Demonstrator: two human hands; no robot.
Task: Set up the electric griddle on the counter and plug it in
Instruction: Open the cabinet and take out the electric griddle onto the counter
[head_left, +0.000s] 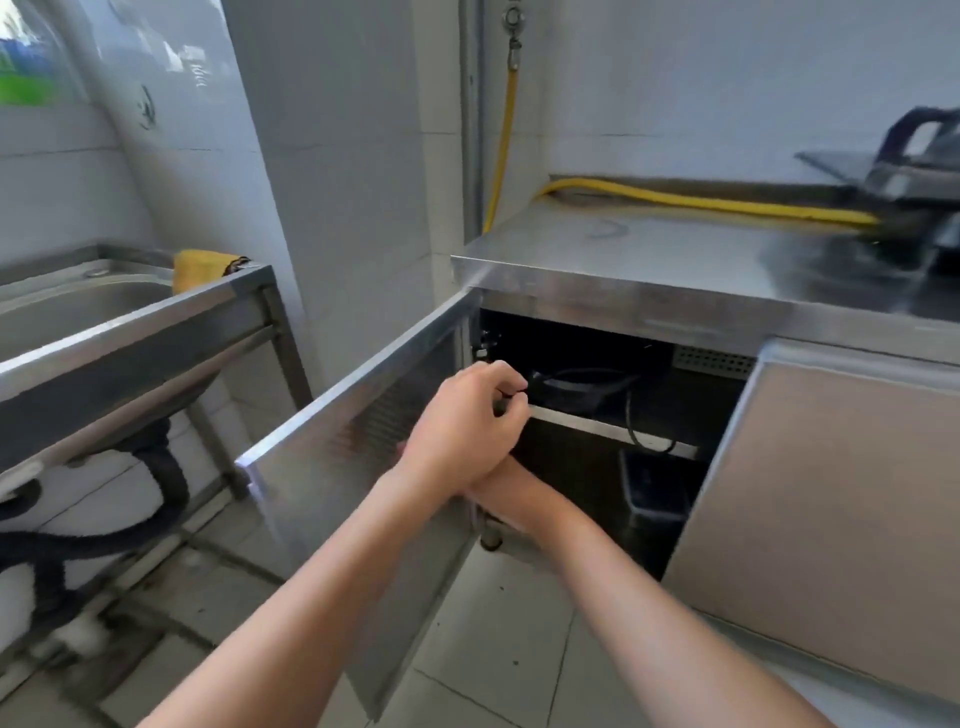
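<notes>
Under the steel counter a cabinet stands open. My left hand reaches into it, closed on the end of a black power cord. The cord runs back over the cabinet's shelf and loops down past the shelf's front edge. My right hand crosses under the left wrist and is mostly hidden, so its grip cannot be made out. A dark, blurred appliance with a handle, apparently the electric griddle, sits on the counter at the far right.
The open steel cabinet door swings out to the left of my arms, and a second door is on the right. A yellow gas hose lies along the counter's back. A sink with a yellow cloth stands at left. A dark container sits low in the cabinet.
</notes>
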